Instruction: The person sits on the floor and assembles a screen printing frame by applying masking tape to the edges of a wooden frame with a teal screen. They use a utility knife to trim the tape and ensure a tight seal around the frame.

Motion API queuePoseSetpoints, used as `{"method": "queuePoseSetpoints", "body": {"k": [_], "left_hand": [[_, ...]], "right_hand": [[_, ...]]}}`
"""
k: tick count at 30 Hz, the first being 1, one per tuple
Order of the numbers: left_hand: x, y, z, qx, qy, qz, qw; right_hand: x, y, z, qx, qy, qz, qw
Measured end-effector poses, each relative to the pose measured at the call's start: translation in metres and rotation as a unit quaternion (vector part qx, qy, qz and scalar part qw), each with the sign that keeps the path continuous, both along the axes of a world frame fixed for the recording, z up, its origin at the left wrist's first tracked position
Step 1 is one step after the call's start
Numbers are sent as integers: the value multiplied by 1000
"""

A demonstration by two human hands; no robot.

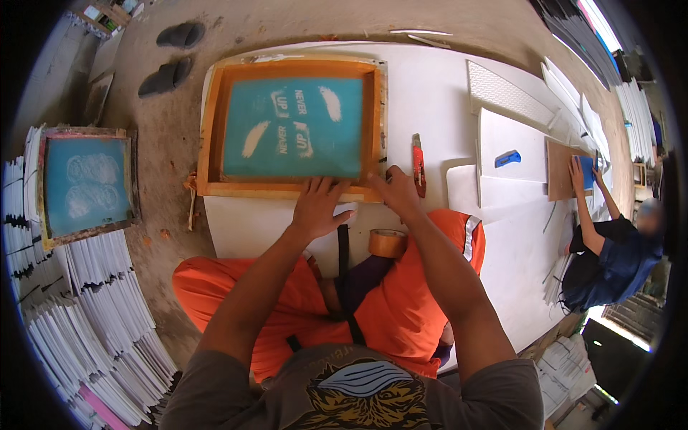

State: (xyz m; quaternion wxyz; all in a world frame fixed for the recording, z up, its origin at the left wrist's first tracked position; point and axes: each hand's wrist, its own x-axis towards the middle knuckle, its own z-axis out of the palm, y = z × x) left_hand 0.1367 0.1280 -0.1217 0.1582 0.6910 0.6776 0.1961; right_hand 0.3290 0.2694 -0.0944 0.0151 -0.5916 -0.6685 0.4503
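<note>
A broad white sheet (430, 93) spreads on the floor beneath the wood-framed printing screen (292, 129), and to that screen's left rise tall stacks of white sheets (93, 322). A person in orange trousers (387, 308) sits cross-legged at the screen's near side, and a co-worker in dark clothing (609, 265) crouches well off to its right, both hands toward a blue piece on a brown board. The screen itself lies flat, its blue-green mesh showing pale lettering and brushstroke shapes. A smaller, weathered screen (86, 179) rests left of it, and dark slippers (165, 77) sit past its far left corner. The person's left hand (317, 208) has its fingers laid on the screen's near rail, thumb spread apart; the right hand (396, 192) bends at the near right corner, and I cannot tell whether its fingers are closed on anything. A brown tape roll (387, 244) stands nearer than the screen, a red box cutter (418, 166) lies just right of it, and a blue cutter (508, 158) farther right.
</note>
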Motion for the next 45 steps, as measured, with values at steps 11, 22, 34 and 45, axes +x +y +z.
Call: {"method": "queuePoseSetpoints", "body": {"k": [11, 22, 34, 45], "left_hand": [[37, 21, 6, 42, -41, 75, 995], [45, 28, -14, 98, -61, 51, 992], [26, 12, -20, 123, 32, -95, 987], [4, 19, 0, 45, -38, -243, 968]], "right_hand": [[14, 27, -4, -210, 68, -88, 971], [18, 28, -11, -136, 124, -1, 983], [29, 25, -27, -120, 129, 16, 984], [41, 23, -22, -50, 135, 164, 976]]}}
